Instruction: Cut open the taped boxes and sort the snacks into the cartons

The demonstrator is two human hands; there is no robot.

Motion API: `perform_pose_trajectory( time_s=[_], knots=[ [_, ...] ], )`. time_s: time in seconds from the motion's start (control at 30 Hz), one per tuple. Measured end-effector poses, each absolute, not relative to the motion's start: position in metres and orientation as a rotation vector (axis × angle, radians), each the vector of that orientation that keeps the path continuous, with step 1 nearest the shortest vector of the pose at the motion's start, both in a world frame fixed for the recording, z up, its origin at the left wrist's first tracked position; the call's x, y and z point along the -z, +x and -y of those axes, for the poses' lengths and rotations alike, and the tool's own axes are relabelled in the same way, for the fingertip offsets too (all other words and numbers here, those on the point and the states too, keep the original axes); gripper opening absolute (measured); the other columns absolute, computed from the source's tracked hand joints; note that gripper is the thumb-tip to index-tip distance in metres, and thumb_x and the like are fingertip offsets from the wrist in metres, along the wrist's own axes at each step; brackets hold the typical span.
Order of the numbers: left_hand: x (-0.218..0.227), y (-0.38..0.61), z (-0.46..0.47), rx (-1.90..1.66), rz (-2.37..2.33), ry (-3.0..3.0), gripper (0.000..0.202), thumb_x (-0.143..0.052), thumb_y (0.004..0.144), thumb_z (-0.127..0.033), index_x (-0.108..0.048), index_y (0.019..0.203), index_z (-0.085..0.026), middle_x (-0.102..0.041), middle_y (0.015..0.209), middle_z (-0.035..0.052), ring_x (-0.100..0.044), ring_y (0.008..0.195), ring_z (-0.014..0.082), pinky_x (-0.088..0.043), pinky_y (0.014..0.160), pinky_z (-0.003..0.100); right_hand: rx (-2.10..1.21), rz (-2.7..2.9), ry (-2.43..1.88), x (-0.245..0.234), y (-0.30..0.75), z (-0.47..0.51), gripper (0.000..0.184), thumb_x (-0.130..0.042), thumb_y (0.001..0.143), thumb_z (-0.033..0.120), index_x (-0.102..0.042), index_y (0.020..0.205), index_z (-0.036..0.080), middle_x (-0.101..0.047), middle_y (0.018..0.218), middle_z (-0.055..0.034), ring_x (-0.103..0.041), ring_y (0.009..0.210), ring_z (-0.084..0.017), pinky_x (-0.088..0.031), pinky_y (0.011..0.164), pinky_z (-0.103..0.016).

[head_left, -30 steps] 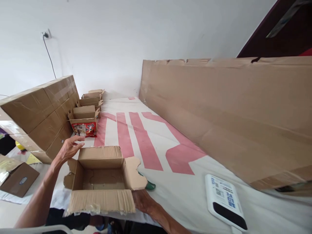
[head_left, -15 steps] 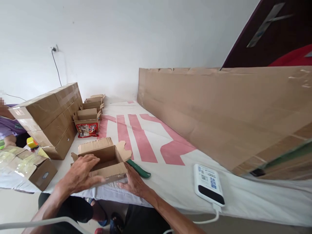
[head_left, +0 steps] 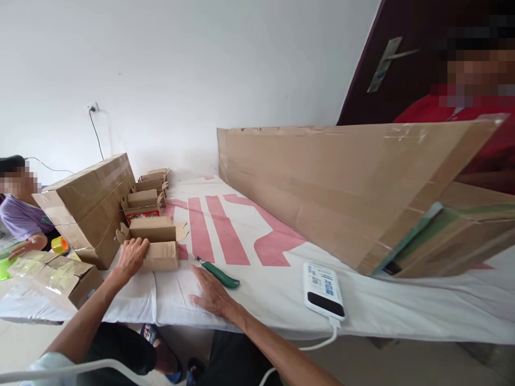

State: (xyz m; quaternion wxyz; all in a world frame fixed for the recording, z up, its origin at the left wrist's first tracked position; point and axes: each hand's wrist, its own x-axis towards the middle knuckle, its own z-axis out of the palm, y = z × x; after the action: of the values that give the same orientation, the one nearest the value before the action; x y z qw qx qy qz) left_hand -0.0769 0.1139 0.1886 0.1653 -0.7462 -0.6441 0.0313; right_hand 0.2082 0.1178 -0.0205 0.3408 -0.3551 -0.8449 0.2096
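A small open cardboard box (head_left: 161, 257) stands upright near the table's front edge, its flaps folded outward. My left hand (head_left: 133, 257) grips its near left corner, fingers curled over the edge. To the right of the box, my right hand (head_left: 213, 294) rests low over the white cloth, fingers stretched and holding nothing. Just beyond those fingers lies a green utility knife (head_left: 220, 274). Behind the box, a red printed packet (head_left: 142, 215) shows partly at the foot of another open box (head_left: 142, 200).
Taped cartons (head_left: 90, 206) are stacked at left, with a taped box (head_left: 60, 276) before them. A tall cardboard panel (head_left: 306, 187) runs along the right. A white device (head_left: 324, 289) with a cable lies at front right. People sit at left and right.
The box has moved away from me, up close to the row of open boxes, with my left hand on it. My right hand has come off the box. My view has shifted right.
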Motion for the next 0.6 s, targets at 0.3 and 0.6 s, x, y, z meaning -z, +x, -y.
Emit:
perform_pose_trajectory(
  time_s=[0.3, 0.6],
  knots=[
    [-0.191, -0.131, -0.189, 0.04, 2.02, -1.824, 0.049, -0.053, 0.093, -0.006, -0.069, 0.135, -0.024, -0.068, 0.125, 0.0205, -0.057, 0.132, 0.0379, -0.044, 0.11, 0.053, -0.54, 2.195, -0.935, 0.012, 0.208, -0.12, 0.098, -0.075, 0.085, 0.029, -0.034, 0.171, 0.012, -0.056, 0.161, -0.0227, -0.054, 0.149, -0.038, -0.043, 0.128, -0.057],
    [-0.161, -0.115, -0.135, 0.552, 2.073, -1.599, 0.052, -0.063, 0.095, -0.03, -0.059, 0.146, -0.018, -0.057, 0.148, 0.0229, -0.05, 0.14, 0.0428, -0.047, 0.11, 0.056, -0.501, 2.209, -0.927, 0.006, 0.21, -0.113, 0.088, -0.073, 0.09, 0.026, -0.038, 0.17, 0.015, -0.058, 0.16, -0.0199, -0.056, 0.147, -0.038, -0.044, 0.127, -0.056]
  ],
)
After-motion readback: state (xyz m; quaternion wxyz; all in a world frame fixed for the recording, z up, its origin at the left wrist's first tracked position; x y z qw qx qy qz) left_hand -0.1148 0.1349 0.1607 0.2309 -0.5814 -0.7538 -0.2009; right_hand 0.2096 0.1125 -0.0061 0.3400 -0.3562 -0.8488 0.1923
